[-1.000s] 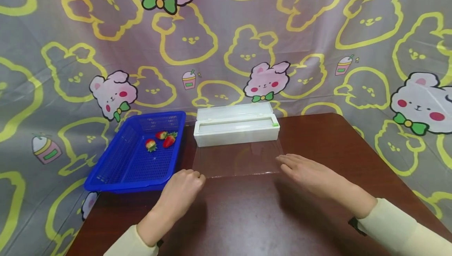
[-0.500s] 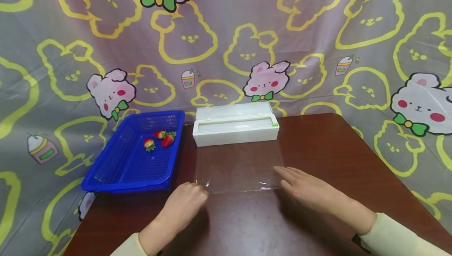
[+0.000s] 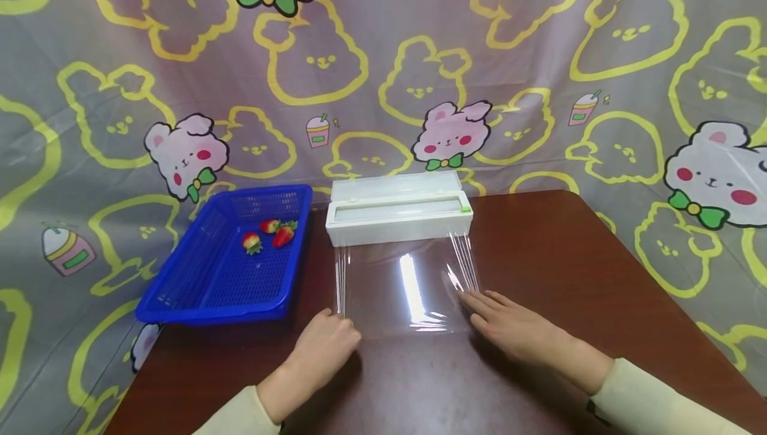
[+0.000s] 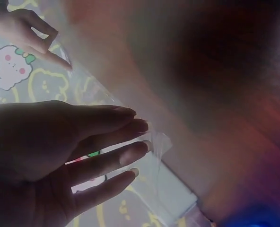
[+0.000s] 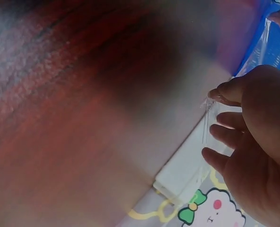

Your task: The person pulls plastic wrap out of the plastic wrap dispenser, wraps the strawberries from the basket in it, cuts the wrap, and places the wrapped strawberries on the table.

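Observation:
A sheet of clear plastic wrap (image 3: 383,288) stretches from a white wrap dispenser box (image 3: 398,227) toward me, taut and shiny with pleats along both sides. My left hand (image 3: 326,348) pinches its near left corner between thumb and index finger; in the left wrist view the other fingers (image 4: 114,184) are spread apart. At the near right corner my right hand (image 3: 518,328) pinches the film the same way, and the right wrist view shows a bit of plastic at the thumb (image 5: 232,90) and fingertip. The dispenser's lid (image 3: 397,185) stands raised at the back.
A blue plastic basket (image 3: 224,312) stands on the left of the brown table (image 3: 539,242), with 3 strawberries (image 3: 283,235) inside. A small green piece (image 3: 465,209) sits at the dispenser's right end. Behind the table hangs a patterned curtain (image 3: 359,42).
Both hands have drawn the wrap toward me, making the sheet longer and tauter, with bright reflections and pleats now showing. The dispenser and basket have stayed in place.

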### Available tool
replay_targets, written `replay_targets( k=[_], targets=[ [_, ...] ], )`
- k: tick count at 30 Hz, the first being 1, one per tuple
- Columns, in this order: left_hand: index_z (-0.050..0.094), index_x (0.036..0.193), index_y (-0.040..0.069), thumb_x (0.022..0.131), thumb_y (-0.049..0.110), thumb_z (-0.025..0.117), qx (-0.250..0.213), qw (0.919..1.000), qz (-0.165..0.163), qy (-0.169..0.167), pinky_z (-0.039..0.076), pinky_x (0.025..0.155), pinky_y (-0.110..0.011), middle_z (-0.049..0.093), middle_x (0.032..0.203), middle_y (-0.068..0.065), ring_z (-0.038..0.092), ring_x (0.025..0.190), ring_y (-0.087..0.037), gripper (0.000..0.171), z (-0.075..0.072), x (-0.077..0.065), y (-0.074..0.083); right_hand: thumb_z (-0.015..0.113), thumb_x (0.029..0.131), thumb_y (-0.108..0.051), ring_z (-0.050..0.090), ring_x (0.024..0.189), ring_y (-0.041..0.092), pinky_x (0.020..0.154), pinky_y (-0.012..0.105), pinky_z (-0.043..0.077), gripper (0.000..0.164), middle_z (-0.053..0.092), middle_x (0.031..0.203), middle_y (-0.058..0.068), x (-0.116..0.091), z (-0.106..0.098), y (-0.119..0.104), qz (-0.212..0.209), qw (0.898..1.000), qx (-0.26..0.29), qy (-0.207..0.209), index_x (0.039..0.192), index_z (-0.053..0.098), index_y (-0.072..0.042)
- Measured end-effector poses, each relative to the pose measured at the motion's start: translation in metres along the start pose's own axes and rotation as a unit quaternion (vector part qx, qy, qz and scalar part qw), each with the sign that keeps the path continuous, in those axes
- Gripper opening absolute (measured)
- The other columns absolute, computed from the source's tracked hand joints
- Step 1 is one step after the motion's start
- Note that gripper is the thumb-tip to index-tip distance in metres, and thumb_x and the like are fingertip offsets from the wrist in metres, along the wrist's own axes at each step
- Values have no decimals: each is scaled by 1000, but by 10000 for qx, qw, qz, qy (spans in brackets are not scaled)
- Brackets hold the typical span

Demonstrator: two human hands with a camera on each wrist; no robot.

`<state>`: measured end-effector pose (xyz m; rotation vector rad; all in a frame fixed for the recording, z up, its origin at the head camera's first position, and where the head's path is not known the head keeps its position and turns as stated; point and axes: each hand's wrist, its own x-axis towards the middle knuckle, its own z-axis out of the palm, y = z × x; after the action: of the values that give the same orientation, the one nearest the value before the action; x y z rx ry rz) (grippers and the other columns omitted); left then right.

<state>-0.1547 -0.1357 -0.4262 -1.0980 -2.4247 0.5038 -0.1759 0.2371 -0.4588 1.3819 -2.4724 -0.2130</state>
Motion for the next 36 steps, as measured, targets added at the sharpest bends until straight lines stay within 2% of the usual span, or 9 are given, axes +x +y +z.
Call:
replay_targets(
  k=[5,12,18,22,26,30,33,36],
  targets=[
    [71,64,21,73,10,81,-104,9999,-32,-73,43,52,-31,65,61,1,61,57,-14,17,9,-1,2,67,86,-1,55,132,40,100,57,49,20,52,145,26,1,4,-2,150,9991,254,-292,100,54,-8],
    [71,65,20,72,7,81,-338,9993,8,-157,46,53,-31,65,62,2,63,58,-14,18,16,-3,3,66,86,0,57,130,37,101,57,48,20,56,143,23,3,7,-1,125,9980,388,-485,99,55,-9],
    [71,67,19,75,9,80,-348,9992,153,-103,49,57,-32,65,67,3,63,61,-15,16,21,-5,3,66,85,1,59,129,37,100,56,49,20,57,140,24,4,9,0,68,9980,513,-361,98,53,-8],
    [71,67,17,78,12,79,-614,9980,110,-71,51,55,-33,64,68,2,64,61,-17,14,20,-5,1,68,91,-9,58,130,36,100,55,50,15,57,142,23,4,11,2,66,9974,704,-143,101,57,-9],
    [68,64,15,82,19,78,-1264,9919,-99,-43,49,51,-37,63,64,2,63,56,-20,21,17,-5,-3,67,97,-27,55,133,35,101,56,48,16,56,144,22,2,12,3,129,9947,1017,-44,101,58,-15],
    [66,62,15,87,25,77,-1917,9804,-390,-225,48,49,-39,63,61,1,62,53,-21,29,17,-4,-8,65,98,-38,54,135,34,102,57,46,21,56,144,21,-1,12,4,146,9938,1104,-24,100,58,-18],
    [67,65,13,91,24,74,-2136,9747,-560,-358,49,50,-39,64,62,-2,62,54,-22,30,20,-1,-9,65,98,-40,55,134,34,102,58,46,22,57,144,21,-2,12,4,142,9942,1065,7,100,59,-18],
    [66,65,13,92,21,73,-2161,9735,-662,-346,49,48,-39,64,61,-3,62,54,-23,29,24,2,-8,64,99,-41,55,134,33,102,58,46,22,57,143,20,-3,11,5,157,9946,1026,-26,97,58,-19]
  ],
)
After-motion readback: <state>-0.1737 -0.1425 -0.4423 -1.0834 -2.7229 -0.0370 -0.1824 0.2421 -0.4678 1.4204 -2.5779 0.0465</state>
